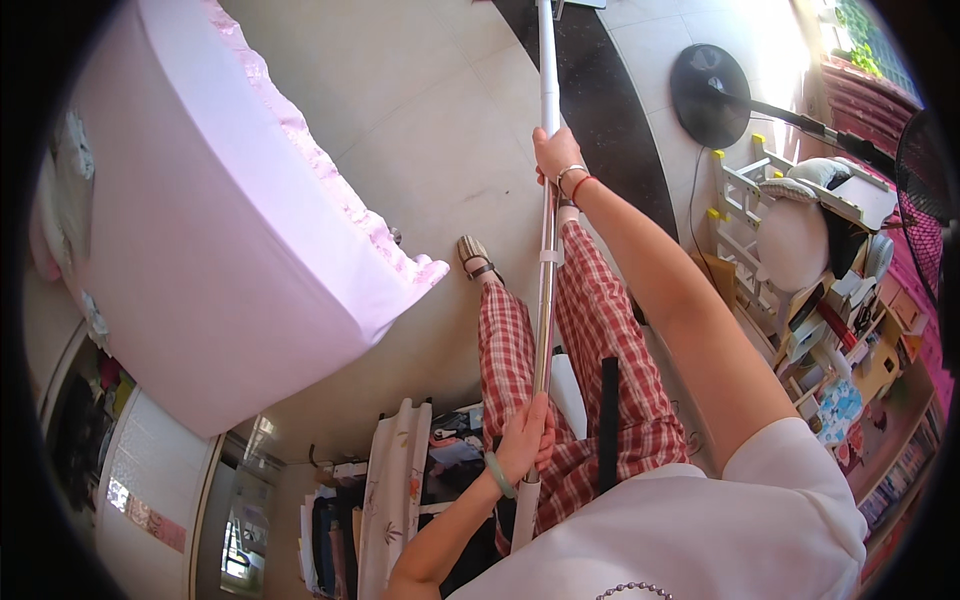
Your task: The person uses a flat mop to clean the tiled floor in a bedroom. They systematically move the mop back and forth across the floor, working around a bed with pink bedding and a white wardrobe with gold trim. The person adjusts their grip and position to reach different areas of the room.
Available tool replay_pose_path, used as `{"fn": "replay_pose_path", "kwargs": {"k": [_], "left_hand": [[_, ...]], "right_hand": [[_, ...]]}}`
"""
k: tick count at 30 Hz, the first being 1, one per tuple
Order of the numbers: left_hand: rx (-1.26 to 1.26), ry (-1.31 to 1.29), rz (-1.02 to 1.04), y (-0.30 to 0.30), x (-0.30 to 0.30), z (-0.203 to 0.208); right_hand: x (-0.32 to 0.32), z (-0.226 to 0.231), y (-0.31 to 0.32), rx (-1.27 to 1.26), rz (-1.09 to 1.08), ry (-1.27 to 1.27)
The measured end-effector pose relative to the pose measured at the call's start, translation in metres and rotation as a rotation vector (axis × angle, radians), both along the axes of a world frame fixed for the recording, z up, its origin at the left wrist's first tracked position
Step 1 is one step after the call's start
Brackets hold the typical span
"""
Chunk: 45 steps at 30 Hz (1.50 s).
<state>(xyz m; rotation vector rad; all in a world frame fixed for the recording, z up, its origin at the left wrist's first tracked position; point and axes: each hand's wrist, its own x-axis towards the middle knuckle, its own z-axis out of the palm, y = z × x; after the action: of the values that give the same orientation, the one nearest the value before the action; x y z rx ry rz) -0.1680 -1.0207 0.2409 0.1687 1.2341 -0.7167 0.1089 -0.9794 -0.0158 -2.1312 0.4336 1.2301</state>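
A long white-and-silver pole [543,310], like a mop handle, runs from the top edge down to my body, between my legs in this view. My right hand [559,158] is closed around it farther out, below a thicker white section. Nearer my waist, my left hand [524,437] grips the pole's lower silver part, just above a white end section. A bracelet and a red band circle my right wrist; a pale green bangle is on my left. The pole's far end is mostly cut off by the frame, so its fitting cannot be made out.
To the left is a bed with a pink sheet [230,240] and ruffled edge. A black round-based stand [711,95] and a white stepladder [735,185] are at right. A dark curved strip [600,110] crosses the pale floor tiles. Hung clothes [330,540] and a shelf are close by.
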Motion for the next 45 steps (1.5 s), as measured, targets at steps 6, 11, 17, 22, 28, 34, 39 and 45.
{"fn": "replay_pose_path", "kwargs": {"k": [6, 11, 17, 22, 28, 34, 39, 45], "left_hand": [[-0.03, 0.068, -0.213, 0.009, -0.051, 0.041], [0.015, 0.193, -0.435, 0.027, -0.148, 0.081], [0.062, 0.299, -0.672, 0.049, -0.218, 0.156], [0.097, 0.276, -0.61, 0.035, -0.253, 0.15], [0.028, 0.175, -0.56, 0.019, -0.161, 0.053], [-0.036, 0.084, -0.536, -0.032, -0.125, 0.032], [-0.043, 0.103, -0.618, -0.051, -0.138, 0.054], [-0.063, 0.123, -0.775, -0.07, -0.159, 0.065]], "right_hand": [[-0.08, 0.007, -0.061, 0.016, -0.199, -0.01], [-0.204, 0.019, -0.093, -0.054, -0.274, -0.115], [-0.337, 0.079, -0.1, -0.099, -0.4, 0.152], [-0.364, 0.054, -0.105, -0.097, -0.324, -0.141], [-0.209, 0.023, -0.116, -0.015, -0.528, 0.0], [-0.158, 0.014, -0.16, 0.015, -0.535, -0.012], [-0.194, 0.032, -0.198, 0.055, -0.595, 0.016], [-0.245, 0.029, -0.258, 0.043, -0.737, 0.034]]}}
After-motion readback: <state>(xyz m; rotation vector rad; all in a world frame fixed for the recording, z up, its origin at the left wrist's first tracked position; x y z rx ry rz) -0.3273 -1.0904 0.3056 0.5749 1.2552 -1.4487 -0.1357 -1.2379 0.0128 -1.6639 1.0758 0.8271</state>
